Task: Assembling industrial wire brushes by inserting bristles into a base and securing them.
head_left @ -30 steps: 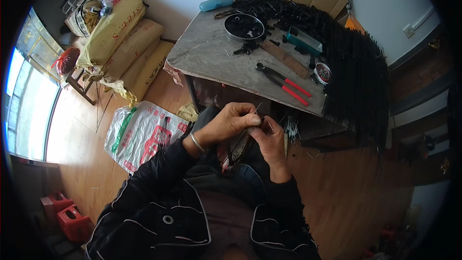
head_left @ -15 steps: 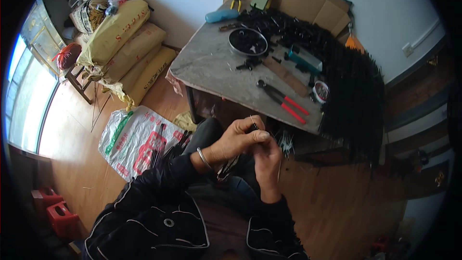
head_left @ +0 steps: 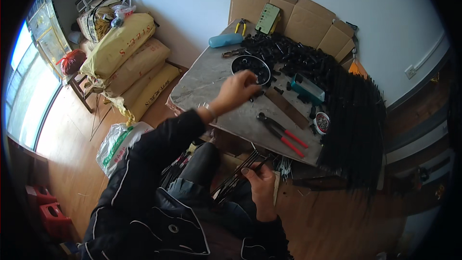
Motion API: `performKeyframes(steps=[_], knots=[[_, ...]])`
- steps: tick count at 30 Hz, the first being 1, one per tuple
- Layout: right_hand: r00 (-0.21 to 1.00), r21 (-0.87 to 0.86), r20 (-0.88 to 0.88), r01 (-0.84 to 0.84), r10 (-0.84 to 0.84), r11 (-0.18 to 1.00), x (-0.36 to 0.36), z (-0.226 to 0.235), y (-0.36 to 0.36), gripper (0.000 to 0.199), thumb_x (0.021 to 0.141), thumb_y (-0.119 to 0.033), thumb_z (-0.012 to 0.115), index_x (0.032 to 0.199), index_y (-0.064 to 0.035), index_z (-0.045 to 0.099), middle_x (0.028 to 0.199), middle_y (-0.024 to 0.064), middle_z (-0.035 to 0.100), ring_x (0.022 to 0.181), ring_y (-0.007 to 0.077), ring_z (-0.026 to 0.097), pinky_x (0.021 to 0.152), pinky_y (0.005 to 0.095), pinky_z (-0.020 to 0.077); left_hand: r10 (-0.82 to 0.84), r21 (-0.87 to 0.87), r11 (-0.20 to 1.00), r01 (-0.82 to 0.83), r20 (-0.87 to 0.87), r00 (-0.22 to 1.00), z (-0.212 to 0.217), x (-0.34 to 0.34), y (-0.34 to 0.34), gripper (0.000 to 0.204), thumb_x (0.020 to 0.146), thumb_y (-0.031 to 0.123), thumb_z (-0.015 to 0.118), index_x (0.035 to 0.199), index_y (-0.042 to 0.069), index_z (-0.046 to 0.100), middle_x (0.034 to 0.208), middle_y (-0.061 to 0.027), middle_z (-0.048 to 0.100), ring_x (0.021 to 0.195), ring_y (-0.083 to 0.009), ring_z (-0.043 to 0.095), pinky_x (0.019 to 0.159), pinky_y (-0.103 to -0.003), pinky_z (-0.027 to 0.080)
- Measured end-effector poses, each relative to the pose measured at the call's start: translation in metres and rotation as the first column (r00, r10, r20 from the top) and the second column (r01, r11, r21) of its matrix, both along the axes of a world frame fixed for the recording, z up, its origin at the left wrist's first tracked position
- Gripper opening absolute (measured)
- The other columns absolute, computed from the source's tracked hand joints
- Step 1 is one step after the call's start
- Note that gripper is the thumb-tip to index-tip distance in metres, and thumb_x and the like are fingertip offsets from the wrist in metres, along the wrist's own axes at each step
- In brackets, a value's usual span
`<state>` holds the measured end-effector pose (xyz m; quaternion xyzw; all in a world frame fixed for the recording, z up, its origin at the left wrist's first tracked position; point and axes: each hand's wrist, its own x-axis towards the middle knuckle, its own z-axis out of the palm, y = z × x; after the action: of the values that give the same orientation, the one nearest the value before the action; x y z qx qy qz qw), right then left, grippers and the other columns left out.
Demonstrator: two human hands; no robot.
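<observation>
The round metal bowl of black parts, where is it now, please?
In the head view, the bowl sits on the grey table, left of the teal rectangular container and partly hidden behind the left hand.

Shiny metal bowl (head_left: 270,73), matt cardboard (head_left: 310,17), smooth plastic plier grips (head_left: 292,147), glossy wood-look floor (head_left: 79,163)

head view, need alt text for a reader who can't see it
A person's left hand, blurred, reaches over a grey table to a round bowl of small black parts, while the right hand holds a thin dark piece lower down. Red-handled pliers and a heap of black pieces lie on the table.
</observation>
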<state>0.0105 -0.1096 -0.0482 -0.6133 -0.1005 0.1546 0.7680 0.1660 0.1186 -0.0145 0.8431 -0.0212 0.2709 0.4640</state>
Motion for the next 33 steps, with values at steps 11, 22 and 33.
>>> performKeyframes(steps=[11, 22, 33], knots=[[0.989, 0.074, -0.14, -0.032, 0.042, 0.997, 0.024, -0.018, 0.001, 0.009, 0.086, 0.001, 0.065, 0.094, 0.0025, 0.06, 0.092, 0.0161, 0.069, 0.076, 0.021, 0.067, 0.071, 0.0299, 0.0534, 0.21, 0.591, 0.797, -0.124, -0.079, 0.974, -0.013, 0.105, 0.036, 0.022, 0.074, 0.023, 0.072, 0.092, 0.011, 0.067, 0.1, -0.0108, 0.061, 0.1, -0.0313, 0.059, 0.084, -0.041, 0.05], [0.976, 0.132, -0.207, -0.046, 0.073, 0.99, 0.029, -0.016, 0.003, 0.008, 0.087, -0.002, 0.067, 0.093, 0.001, 0.062, 0.085, 0.005, 0.066, 0.077, 0.0104, 0.062, 0.071, 0.0243, 0.0504, -0.781, -0.851, 0.496, 0.175, -0.348, 0.518, 0.033, -0.072, -0.028, 0.022, 0.094, 0.021, 0.058, 0.104, 0.002, 0.062, 0.09, -0.0022, 0.061, 0.078, -0.0107, 0.059, 0.07, -0.025, 0.049], [0.977, 0.162, -0.14, -0.135, 0.158, 0.978, 0.002, -0.001, -0.001, 0.011, 0.09, -0.011, 0.066, 0.093, -0.0024, 0.059, 0.084, 0.0044, 0.065, 0.073, 0.0103, 0.062, 0.066, 0.0245, 0.0521, -0.821, -0.986, 0.157, 0.051, -0.102, 0.561, 0.018, -0.14, -0.048, 0.026, 0.095, 0.022, 0.056, 0.108, 0.0, 0.064, 0.099, -0.0062, 0.065, 0.089, -0.0168, 0.063, 0.082, -0.032, 0.051]])
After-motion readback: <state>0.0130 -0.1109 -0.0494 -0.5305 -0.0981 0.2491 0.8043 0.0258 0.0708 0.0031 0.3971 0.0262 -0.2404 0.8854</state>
